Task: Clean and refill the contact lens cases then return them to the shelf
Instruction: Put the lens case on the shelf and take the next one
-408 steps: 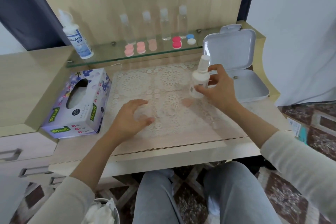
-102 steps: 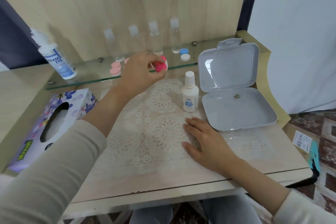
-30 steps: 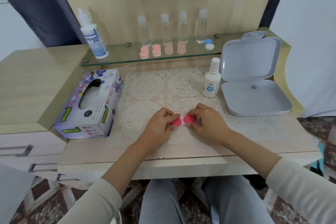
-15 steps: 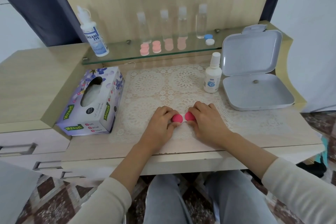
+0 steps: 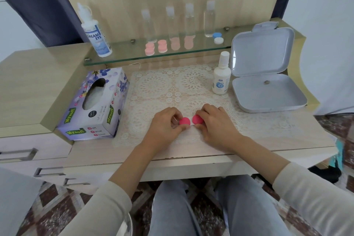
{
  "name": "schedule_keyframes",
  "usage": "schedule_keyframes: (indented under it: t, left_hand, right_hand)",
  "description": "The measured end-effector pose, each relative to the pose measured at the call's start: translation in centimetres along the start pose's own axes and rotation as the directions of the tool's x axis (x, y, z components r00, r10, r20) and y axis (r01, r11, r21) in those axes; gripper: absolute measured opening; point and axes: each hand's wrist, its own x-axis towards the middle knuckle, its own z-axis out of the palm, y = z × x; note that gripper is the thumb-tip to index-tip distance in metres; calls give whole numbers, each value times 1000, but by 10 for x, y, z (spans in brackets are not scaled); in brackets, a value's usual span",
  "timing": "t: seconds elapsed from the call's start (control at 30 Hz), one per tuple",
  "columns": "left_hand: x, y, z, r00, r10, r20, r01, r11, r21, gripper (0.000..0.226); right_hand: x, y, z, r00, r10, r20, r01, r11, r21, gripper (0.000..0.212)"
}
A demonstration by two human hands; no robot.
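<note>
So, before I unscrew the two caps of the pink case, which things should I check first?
1. Pink lens case lies flat on the lace mat: ok.
2. Left hand pinches the left cap: ok.
3. Right hand pinches the right cap: ok.
4. Small solution bottle stands upright and capped, beside the open grey box: ok.
5. Tissue box is on the table, left of the mat: ok.
6. Caps already loosened: cannot tell.

so the hot-pink lens case lies flat, both round caps facing up, one pinched by the left hand, the other by the right hand
</note>
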Motion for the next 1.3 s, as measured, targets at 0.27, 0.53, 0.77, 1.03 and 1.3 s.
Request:
schedule_keyframes:
  t: [0.27,0.53,0.77,1.03,1.3]
  left_hand:
    - [6,3,-9,968,138,210,-167,978,127,37]
    - [8,7,-7,978,87,187,-112,986,123,45]
    - [6,3,-9,978,47,203,-81,984,160,37]
    - [11,3,-16,998,3,68,-12,991,137,26]
    - [2,-13,-28,996,-85,43,74,974,213,35]
  right_hand:
    - [0,1,1,1000,-4,-11,5,1000,18,25]
    - [1,1,0,1000,-6,-10,6,1000,17,24]
    - [2,1,-2,1000,-4,3,4,1000,7,26]
    - [2,0,-5,1000,3,14,-3,1000,18,27]
    - [1,1,-6,1000,19,-5,-18,997,77,25]
